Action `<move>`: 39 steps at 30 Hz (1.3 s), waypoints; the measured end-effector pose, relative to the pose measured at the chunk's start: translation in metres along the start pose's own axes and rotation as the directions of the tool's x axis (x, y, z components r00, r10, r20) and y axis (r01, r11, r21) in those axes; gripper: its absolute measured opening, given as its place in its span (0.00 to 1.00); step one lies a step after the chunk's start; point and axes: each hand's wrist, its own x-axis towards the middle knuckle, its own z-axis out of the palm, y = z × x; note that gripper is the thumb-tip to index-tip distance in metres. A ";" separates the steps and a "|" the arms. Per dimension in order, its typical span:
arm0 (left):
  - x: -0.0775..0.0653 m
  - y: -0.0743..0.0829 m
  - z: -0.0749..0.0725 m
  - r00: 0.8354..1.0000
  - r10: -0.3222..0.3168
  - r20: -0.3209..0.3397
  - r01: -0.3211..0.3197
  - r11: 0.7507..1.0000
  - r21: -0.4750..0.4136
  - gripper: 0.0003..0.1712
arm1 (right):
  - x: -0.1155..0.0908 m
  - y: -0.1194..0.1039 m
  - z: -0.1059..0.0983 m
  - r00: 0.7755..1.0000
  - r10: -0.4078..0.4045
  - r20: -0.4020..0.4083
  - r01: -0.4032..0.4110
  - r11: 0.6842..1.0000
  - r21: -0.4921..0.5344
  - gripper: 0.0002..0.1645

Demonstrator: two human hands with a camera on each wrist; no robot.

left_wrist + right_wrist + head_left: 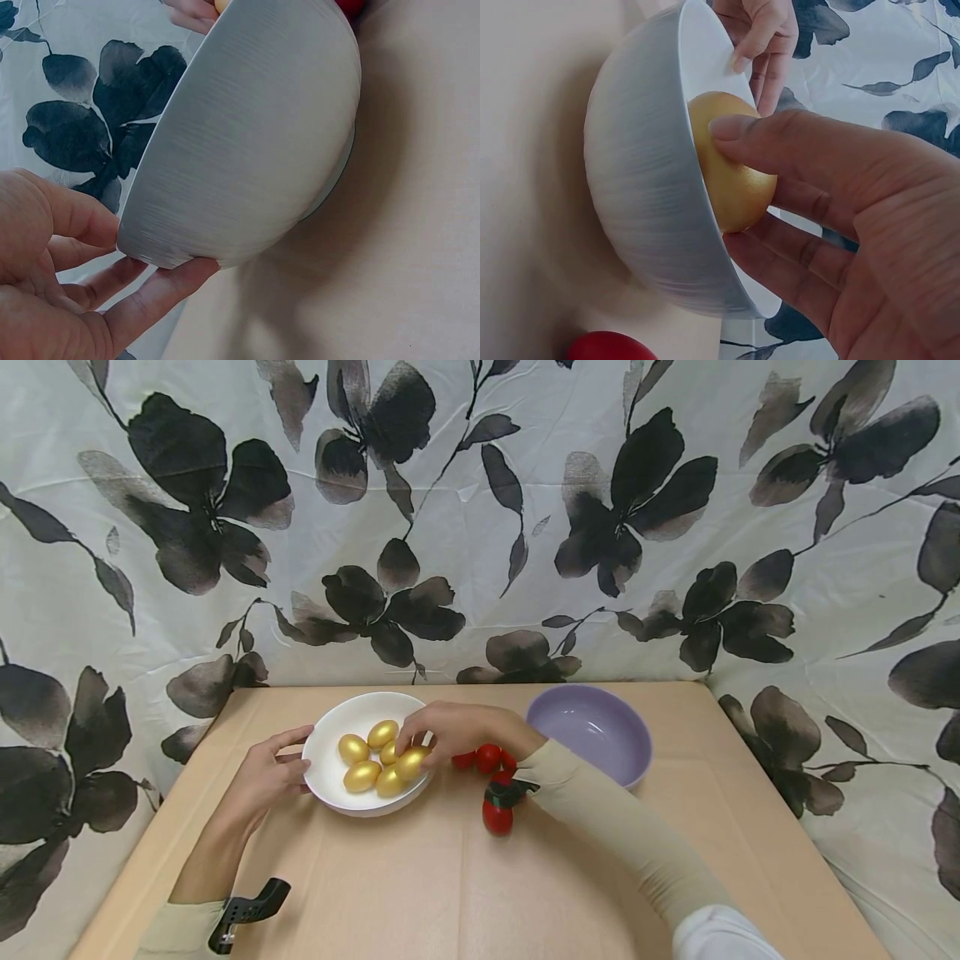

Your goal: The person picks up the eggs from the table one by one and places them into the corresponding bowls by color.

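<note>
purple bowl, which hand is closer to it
Right. The right hand holds a gold egg at the white bowl's right side, left of the purple bowl; the left hand is at the white bowl's left side, farther away.

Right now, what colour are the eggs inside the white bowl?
The eggs are shiny gold, best seen in the head view.

no legible text, no labels or brands, no numbers, no readable signs in any view
</note>
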 end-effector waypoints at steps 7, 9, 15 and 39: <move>0.000 0.001 0.000 1.000 -0.008 -0.005 0.008 1.000 0.011 0.37 | 0.004 0.001 0.002 1.000 0.013 0.024 -0.013 1.000 -0.015 0.19; 0.000 0.002 0.000 1.000 -0.007 -0.005 0.007 1.000 0.013 0.37 | 0.005 0.001 0.003 0.999 0.014 0.033 -0.013 1.000 -0.017 0.19; -0.001 0.002 0.001 1.000 -0.009 -0.005 0.009 1.000 0.013 0.37 | 0.008 0.003 0.005 0.998 0.017 0.057 -0.015 0.999 -0.040 0.18; -0.001 0.002 0.000 1.000 0.026 -0.009 -0.026 0.997 0.068 0.35 | -0.076 0.013 -0.013 0.939 0.211 -0.272 -0.177 0.974 0.145 0.15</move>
